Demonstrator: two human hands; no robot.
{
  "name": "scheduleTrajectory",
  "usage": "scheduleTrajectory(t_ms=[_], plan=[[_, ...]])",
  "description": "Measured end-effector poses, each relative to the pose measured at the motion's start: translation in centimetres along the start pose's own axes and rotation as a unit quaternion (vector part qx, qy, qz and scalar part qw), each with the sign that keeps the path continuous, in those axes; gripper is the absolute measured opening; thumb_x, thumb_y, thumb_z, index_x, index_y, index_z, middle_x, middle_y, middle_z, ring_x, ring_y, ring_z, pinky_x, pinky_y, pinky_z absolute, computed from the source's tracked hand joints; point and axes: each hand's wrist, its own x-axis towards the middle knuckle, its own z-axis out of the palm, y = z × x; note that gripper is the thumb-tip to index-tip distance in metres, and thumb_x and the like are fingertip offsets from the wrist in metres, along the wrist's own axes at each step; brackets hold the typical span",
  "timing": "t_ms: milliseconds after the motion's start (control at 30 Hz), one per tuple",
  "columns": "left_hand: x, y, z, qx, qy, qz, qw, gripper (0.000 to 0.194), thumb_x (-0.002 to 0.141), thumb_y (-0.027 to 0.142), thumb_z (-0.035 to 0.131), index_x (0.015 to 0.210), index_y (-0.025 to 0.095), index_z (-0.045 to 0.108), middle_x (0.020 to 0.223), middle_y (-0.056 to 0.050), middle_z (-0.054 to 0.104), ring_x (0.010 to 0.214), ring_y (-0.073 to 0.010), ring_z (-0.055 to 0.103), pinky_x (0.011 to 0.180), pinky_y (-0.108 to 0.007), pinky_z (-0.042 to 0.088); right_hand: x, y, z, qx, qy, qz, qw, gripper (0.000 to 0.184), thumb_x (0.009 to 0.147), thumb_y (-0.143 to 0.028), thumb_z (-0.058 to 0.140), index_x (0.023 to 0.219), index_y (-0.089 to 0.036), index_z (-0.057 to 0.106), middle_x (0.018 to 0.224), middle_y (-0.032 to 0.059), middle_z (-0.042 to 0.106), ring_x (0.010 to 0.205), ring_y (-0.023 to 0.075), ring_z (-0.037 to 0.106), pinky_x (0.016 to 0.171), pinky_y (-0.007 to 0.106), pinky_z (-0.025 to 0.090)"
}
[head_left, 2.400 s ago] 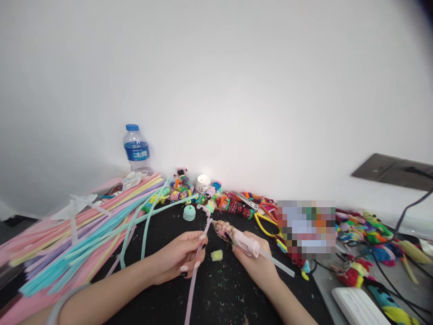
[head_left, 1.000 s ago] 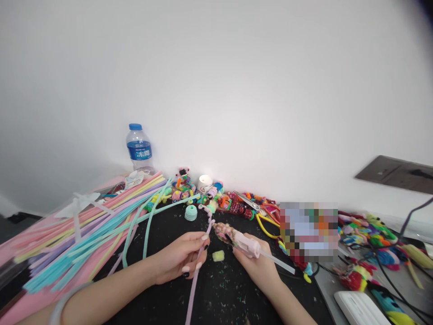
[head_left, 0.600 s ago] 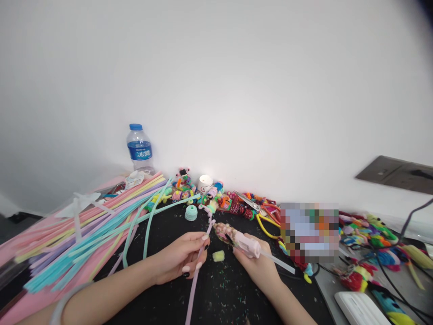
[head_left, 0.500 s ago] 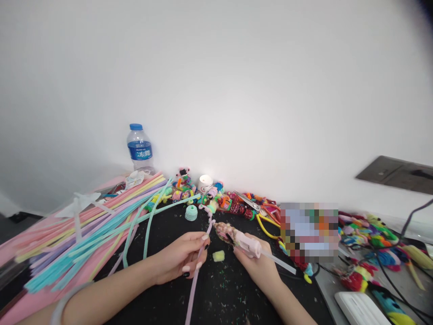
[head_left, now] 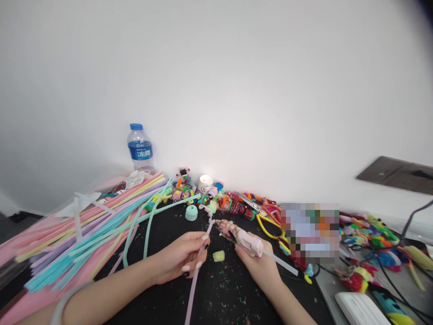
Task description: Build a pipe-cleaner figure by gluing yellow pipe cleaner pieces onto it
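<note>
My left hand (head_left: 189, 255) pinches a long lilac pipe cleaner (head_left: 193, 293) between thumb and fingers; its upper end points away from me. Wrapped in my right hand (head_left: 259, 266) is a pale pink hot glue gun (head_left: 248, 242), its nozzle end crusted with fuzz and a clear glue stick (head_left: 284, 264) jutting out the back. The nozzle is close beside the pipe cleaner's far end; I cannot tell whether they touch. A small pale yellow piece (head_left: 218, 256) lies between my hands. Beyond them sits a mint green coil (head_left: 191, 213).
Pipe cleaners in several colours (head_left: 101, 230) are heaped at the left, near a water bottle (head_left: 140, 149). Scissors with yellow handles (head_left: 267, 225) and small fuzzy figures line the wall. A white box (head_left: 360, 307) and black cables are at the right.
My right hand has moved slightly to the right with the glue gun. My left hand and the lilac pipe cleaner have stayed in place.
</note>
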Motion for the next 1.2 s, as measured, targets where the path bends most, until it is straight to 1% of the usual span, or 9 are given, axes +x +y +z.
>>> scheduleTrajectory(t_ms=[133, 300, 400, 533, 633, 800, 867, 1067, 1200], plan=[[0.0, 0.0, 0.0, 0.005, 0.006, 0.001, 1.000, 0.019, 0.085, 0.035, 0.049, 0.078, 0.018, 0.046, 0.046, 0.007, 0.049, 0.029, -0.0024, 0.018, 0.032, -0.013, 0.033, -0.1, 0.0, 0.0, -0.003, -0.003, 0.002, 1.000, 0.012, 0.072, -0.023, 0.055, 0.061, -0.018, 0.057, 0.058, 0.0014, 0.059, 0.051, 0.0148, 0.056, 0.049, 0.023, 0.046], [0.1, -0.1, -0.2, 0.011, 0.002, 0.005, 1.000, 0.019, 0.086, 0.035, 0.048, 0.078, 0.019, 0.046, 0.042, 0.008, 0.046, 0.028, -0.0030, 0.017, 0.031, -0.013, 0.031, -0.3, 0.3, 0.2, -0.002, -0.039, -0.001, 0.999, 0.011, 0.074, -0.023, 0.055, 0.065, -0.017, 0.058, 0.057, 0.0007, 0.059, 0.050, 0.0143, 0.055, 0.049, 0.023, 0.045], [0.1, -0.1, -0.3, 0.013, 0.003, 0.005, 1.000, 0.017, 0.087, 0.034, 0.047, 0.079, 0.018, 0.047, 0.041, 0.008, 0.045, 0.028, -0.0031, 0.016, 0.030, -0.013, 0.030, -0.3, 0.3, 0.2, -0.005, -0.042, -0.005, 0.999, 0.010, 0.074, -0.022, 0.054, 0.069, -0.017, 0.061, 0.062, 0.0017, 0.061, 0.054, 0.0152, 0.057, 0.052, 0.024, 0.046], [0.0, -0.1, -0.4, 0.006, 0.001, 0.003, 1.000, 0.017, 0.088, 0.033, 0.044, 0.079, 0.018, 0.047, 0.041, 0.008, 0.044, 0.028, -0.0031, 0.015, 0.030, -0.013, 0.029, -0.1, 0.2, 0.2, 0.014, -0.064, 0.007, 0.998, 0.010, 0.075, -0.022, 0.054, 0.072, -0.016, 0.062, 0.063, 0.0018, 0.061, 0.054, 0.0145, 0.056, 0.051, 0.023, 0.045], [0.0, -0.1, -0.4, 0.004, -0.003, 0.002, 1.000, 0.017, 0.089, 0.032, 0.043, 0.079, 0.018, 0.048, 0.041, 0.008, 0.043, 0.028, -0.0031, 0.014, 0.031, -0.013, 0.028, 0.1, -0.1, 0.1, 0.020, -0.064, 0.007, 0.998, 0.011, 0.075, -0.022, 0.054, 0.069, -0.015, 0.060, 0.060, 0.0009, 0.058, 0.052, 0.0136, 0.054, 0.050, 0.022, 0.043], [0.0, 0.0, -0.3, 0.004, -0.003, 0.002, 1.000, 0.018, 0.087, 0.032, 0.046, 0.077, 0.018, 0.048, 0.040, 0.009, 0.041, 0.028, -0.0026, 0.014, 0.031, -0.014, 0.028, 0.1, -0.2, 0.0, 0.018, -0.073, 0.012, 0.997, 0.011, 0.075, -0.022, 0.054, 0.070, -0.014, 0.060, 0.059, 0.0011, 0.058, 0.051, 0.0133, 0.052, 0.049, 0.022, 0.042], [0.0, 0.1, -0.2, 0.003, -0.003, 0.001, 1.000, 0.018, 0.087, 0.033, 0.047, 0.077, 0.018, 0.048, 0.040, 0.009, 0.041, 0.027, -0.0025, 0.013, 0.030, -0.014, 0.027, 0.0, 0.0, 0.1, 0.019, -0.072, 0.015, 0.997, 0.011, 0.075, -0.023, 0.054, 0.070, -0.015, 0.060, 0.059, 0.0012, 0.058, 0.051, 0.0136, 0.053, 0.050, 0.023, 0.043], [-0.1, 0.1, -0.3, 0.011, 0.009, 0.000, 1.000, 0.019, 0.086, 0.034, 0.049, 0.077, 0.018, 0.048, 0.039, 0.010, 0.040, 0.027, -0.0022, 0.012, 0.031, -0.013, 0.027, -0.5, 0.8, 0.5, 0.037, -0.040, 0.027, 0.998, 0.012, 0.074, -0.027, 0.056, 0.066, -0.018, 0.059, 0.059, 0.0017, 0.061, 0.052, 0.0152, 0.057, 0.051, 0.024, 0.048], [-0.1, 0.0, -0.3, 0.003, 0.009, 0.000, 1.000, 0.018, 0.086, 0.034, 0.049, 0.078, 0.018, 0.049, 0.039, 0.010, 0.040, 0.027, -0.0024, 0.013, 0.030, -0.014, 0.028, -0.5, 0.6, 0.4, 0.034, -0.048, 0.027, 0.998, 0.011, 0.073, -0.026, 0.056, 0.066, -0.018, 0.059, 0.060, 0.0017, 0.061, 0.051, 0.0150, 0.057, 0.050, 0.023, 0.048]])
